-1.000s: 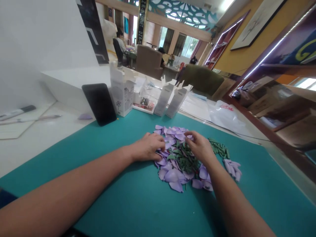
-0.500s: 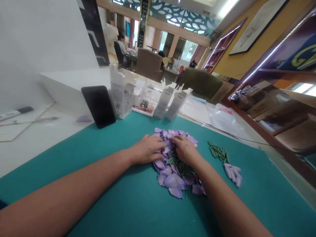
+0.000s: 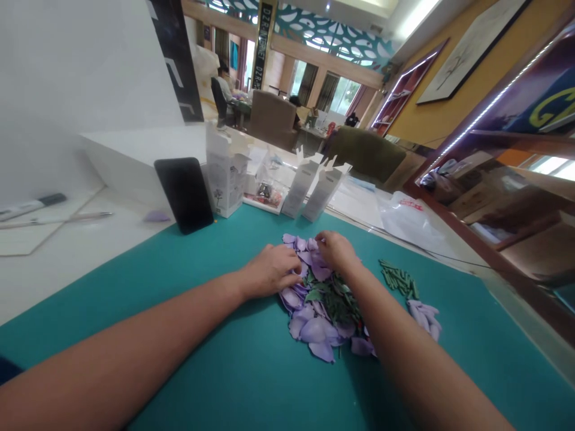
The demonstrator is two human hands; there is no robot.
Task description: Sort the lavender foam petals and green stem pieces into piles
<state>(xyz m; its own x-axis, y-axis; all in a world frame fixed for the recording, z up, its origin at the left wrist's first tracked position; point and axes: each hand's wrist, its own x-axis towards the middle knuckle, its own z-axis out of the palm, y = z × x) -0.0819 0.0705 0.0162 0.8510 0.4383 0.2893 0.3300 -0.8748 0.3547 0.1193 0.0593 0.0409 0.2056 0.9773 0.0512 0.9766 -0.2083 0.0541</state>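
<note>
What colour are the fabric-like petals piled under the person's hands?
The petals are pale purple, shown best in the head view.

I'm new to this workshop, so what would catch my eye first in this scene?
A heap of lilac artificial petals mixed with green leaves lies on the teal mat, with the left hand on its left edge and the right hand at its far edge. Behind the mat stand a black phone and white cartons.

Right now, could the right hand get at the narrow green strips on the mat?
Probably yes. The right hand rests on the far edge of the purple petal pile, and the narrow green strips lie a short way to its right on the teal mat, with nothing standing between them.
</note>
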